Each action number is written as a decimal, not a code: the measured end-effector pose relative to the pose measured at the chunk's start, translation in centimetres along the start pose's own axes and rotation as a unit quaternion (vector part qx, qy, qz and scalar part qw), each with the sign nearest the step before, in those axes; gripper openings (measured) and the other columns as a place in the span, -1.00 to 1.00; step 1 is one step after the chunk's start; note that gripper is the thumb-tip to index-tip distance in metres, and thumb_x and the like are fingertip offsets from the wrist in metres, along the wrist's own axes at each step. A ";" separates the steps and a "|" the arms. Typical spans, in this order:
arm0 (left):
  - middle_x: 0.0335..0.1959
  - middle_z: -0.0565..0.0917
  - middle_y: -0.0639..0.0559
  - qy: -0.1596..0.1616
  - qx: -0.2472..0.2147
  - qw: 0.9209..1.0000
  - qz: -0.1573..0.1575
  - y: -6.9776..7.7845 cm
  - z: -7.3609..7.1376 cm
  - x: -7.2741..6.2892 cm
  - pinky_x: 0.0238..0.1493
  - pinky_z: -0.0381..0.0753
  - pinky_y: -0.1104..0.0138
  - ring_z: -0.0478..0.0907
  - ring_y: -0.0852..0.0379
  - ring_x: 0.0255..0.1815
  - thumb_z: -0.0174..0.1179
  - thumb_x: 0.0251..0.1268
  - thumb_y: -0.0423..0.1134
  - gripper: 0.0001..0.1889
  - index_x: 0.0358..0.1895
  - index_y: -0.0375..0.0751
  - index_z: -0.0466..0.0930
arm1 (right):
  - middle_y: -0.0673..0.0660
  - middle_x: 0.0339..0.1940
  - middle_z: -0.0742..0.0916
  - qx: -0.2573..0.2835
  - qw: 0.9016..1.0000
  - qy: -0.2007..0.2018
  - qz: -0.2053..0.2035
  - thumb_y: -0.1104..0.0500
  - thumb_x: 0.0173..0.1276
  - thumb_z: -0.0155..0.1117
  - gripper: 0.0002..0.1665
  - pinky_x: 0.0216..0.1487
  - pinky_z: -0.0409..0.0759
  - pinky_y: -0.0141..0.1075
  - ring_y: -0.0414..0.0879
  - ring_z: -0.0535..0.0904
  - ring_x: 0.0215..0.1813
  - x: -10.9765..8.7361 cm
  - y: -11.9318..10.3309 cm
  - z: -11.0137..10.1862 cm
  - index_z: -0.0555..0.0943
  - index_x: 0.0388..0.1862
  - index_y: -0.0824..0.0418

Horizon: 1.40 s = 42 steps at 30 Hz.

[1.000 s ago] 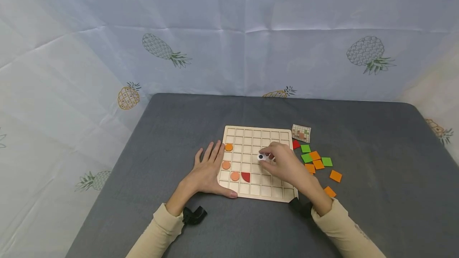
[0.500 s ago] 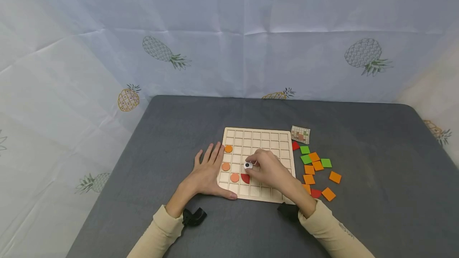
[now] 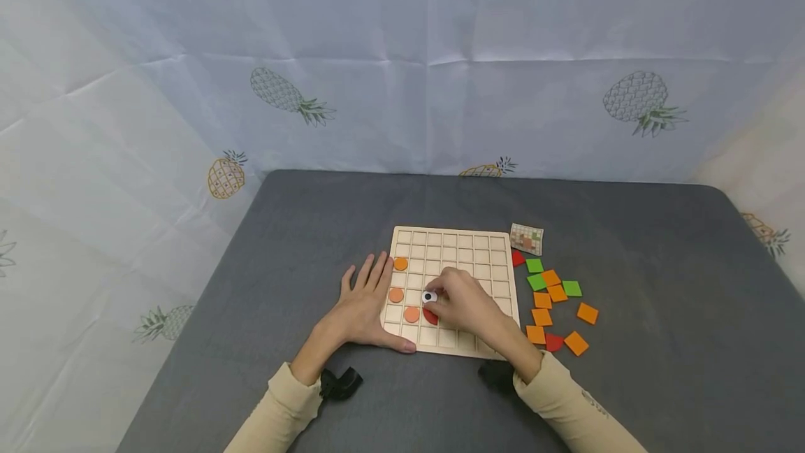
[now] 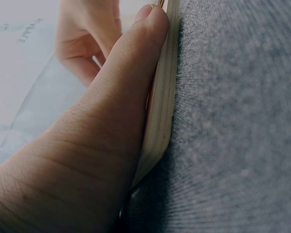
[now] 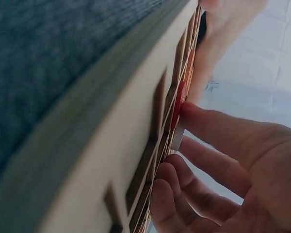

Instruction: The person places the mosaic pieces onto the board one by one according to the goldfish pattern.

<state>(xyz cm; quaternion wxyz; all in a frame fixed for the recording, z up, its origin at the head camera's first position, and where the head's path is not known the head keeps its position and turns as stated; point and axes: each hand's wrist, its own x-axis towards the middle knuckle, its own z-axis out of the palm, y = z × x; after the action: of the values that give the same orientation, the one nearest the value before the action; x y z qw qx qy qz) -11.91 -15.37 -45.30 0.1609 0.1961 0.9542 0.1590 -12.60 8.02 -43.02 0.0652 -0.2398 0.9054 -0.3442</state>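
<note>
My right hand point(image 3: 467, 305) pinches a white round piece with a black dot point(image 3: 429, 296) between thumb and forefinger, low over the wooden grid board point(image 3: 465, 238). Just below that piece lies a red quarter-round tile point(image 3: 430, 317), partly covered by the hand. In the right wrist view the thumb point(image 5: 208, 121) is right at the red tile. My left hand point(image 3: 365, 306) rests with spread fingers along the board's left edge, its thumb at the front edge. Orange discs sit in cells near it: one upper point(image 3: 400, 264), one middle point(image 3: 395, 295), one lower point(image 3: 411, 314).
Right of the board lie several orange square tiles point(image 3: 588, 313), green square tiles point(image 3: 571, 289) and red tiles point(image 3: 554, 342). A small printed pattern card point(image 3: 527, 239) lies by the board's upper right corner. Grey cloth covers the table point(image 3: 302, 229); a pineapple-print curtain point(image 3: 402, 89) hangs behind.
My right hand has carried the white piece left and toward me, from the board's right half to just above the red quarter-round tile. The left hand has stayed in place.
</note>
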 end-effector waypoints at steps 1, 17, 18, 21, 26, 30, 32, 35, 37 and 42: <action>0.85 -0.29 -0.27 0.000 -0.001 1.000 0.001 0.0 0.1 0.0 0.70 -0.21 -0.43 -0.32 -0.35 0.87 0.56 -0.12 0.54 0.66 0.80 -0.28 -0.36 | 0.09 -0.40 0.71 0.002 1.000 -0.003 0.003 0.32 0.33 0.57 -0.85 -0.34 0.44 -0.42 -0.22 0.45 -0.38 0.0 0.0 0.0 0.88 -0.14 0.35; 0.85 -0.27 -0.28 0.001 -0.006 1.000 0.003 -0.1 0.1 -0.2 0.69 -0.19 -0.44 -0.30 -0.37 0.87 0.56 -0.11 0.53 0.65 0.81 -0.29 -0.33 | 0.09 -0.40 0.71 0.018 1.000 -0.016 0.015 0.34 0.33 0.58 -0.81 -0.36 0.38 -0.41 -0.19 0.41 -0.38 -0.1 0.0 0.1 0.87 -0.09 0.34; 0.85 -0.26 -0.29 0.003 -0.008 1.000 0.005 -0.1 0.1 -0.2 0.69 -0.19 -0.45 -0.30 -0.38 0.87 0.57 -0.11 0.52 0.64 0.80 -0.30 -0.32 | 0.09 -0.40 0.71 0.018 1.000 -0.016 0.014 0.34 0.33 0.58 -0.81 -0.35 0.38 -0.41 -0.19 0.41 -0.37 -0.1 0.0 0.1 0.87 -0.09 0.34; 0.85 -0.24 -0.32 0.011 -0.013 1.000 0.012 -0.2 0.2 -0.3 0.68 -0.18 -0.47 -0.28 -0.40 0.86 0.57 -0.11 0.51 0.64 0.80 -0.32 -0.30 | 0.08 -0.40 0.71 0.019 1.000 -0.015 0.009 0.34 0.33 0.58 -0.81 -0.35 0.38 -0.41 -0.19 0.41 -0.37 -0.1 0.1 0.1 0.87 -0.08 0.33; 0.84 -0.20 -0.35 0.023 -0.018 0.999 0.024 -0.4 0.4 -0.3 0.66 -0.18 -0.49 -0.25 -0.44 0.85 0.56 -0.11 0.53 0.63 0.80 -0.34 -0.27 | 0.08 -0.39 0.71 0.021 1.000 -0.017 0.005 0.34 0.34 0.57 -0.81 -0.35 0.38 -0.41 -0.20 0.41 -0.37 -0.1 0.2 0.0 0.87 -0.07 0.33; 0.84 -0.21 -0.34 0.022 -0.015 0.999 0.019 -0.4 0.3 -0.2 0.66 -0.18 -0.48 -0.26 -0.42 0.85 0.57 -0.11 0.52 0.63 0.80 -0.33 -0.28 | 0.11 -0.35 0.74 0.019 1.000 -0.017 0.006 0.34 0.36 0.55 -0.79 -0.34 0.41 -0.41 -0.21 0.43 -0.36 0.0 0.1 -0.1 0.87 -0.04 0.35; 0.85 -0.23 -0.32 0.015 -0.010 1.000 0.012 -0.3 0.2 -0.2 0.67 -0.18 -0.47 -0.27 -0.40 0.86 0.57 -0.11 0.52 0.64 0.80 -0.32 -0.30 | 0.12 -0.34 0.75 0.017 1.000 -0.017 0.006 0.34 0.36 0.55 -0.77 -0.34 0.42 -0.41 -0.21 0.44 -0.37 0.0 -0.1 -0.1 0.87 -0.02 0.36; 0.85 -0.27 -0.27 0.004 -0.007 1.000 0.002 -0.1 0.0 -0.2 0.69 -0.20 -0.45 -0.31 -0.36 0.87 0.56 -0.11 0.54 0.65 0.81 -0.28 -0.33 | 0.14 -0.33 0.75 0.013 1.000 -0.013 0.009 0.33 0.37 0.55 -0.75 -0.36 0.43 -0.41 -0.22 0.45 -0.38 -0.1 -0.2 -0.1 0.87 0.00 0.36; 0.86 -0.28 -0.26 0.000 -0.005 1.000 -0.001 0.0 0.0 -0.2 0.70 -0.21 -0.44 -0.32 -0.35 0.87 0.56 -0.11 0.54 0.65 0.81 -0.27 -0.34 | 0.14 -0.33 0.75 0.011 1.000 -0.011 0.014 0.32 0.36 0.56 -0.75 -0.37 0.43 -0.41 -0.22 0.45 -0.38 -0.2 -0.3 -0.1 0.87 0.00 0.36; 0.86 -0.27 -0.26 -0.001 0.001 1.000 -0.002 0.1 -0.1 -0.1 0.70 -0.20 -0.43 -0.30 -0.35 0.88 0.55 -0.11 0.55 0.65 0.81 -0.27 -0.34 | 0.14 -0.33 0.75 0.015 1.000 -0.009 0.021 0.32 0.34 0.57 -0.74 -0.39 0.41 -0.41 -0.21 0.45 -0.39 -0.2 -0.2 -0.1 0.87 0.00 0.36</action>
<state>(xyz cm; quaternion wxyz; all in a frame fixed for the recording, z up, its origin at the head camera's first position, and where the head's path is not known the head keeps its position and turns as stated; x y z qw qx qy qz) -11.87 -15.38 -45.17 0.1621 0.1941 0.9546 0.1577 -12.35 8.08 -42.77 0.0840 -0.2226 0.9044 -0.3541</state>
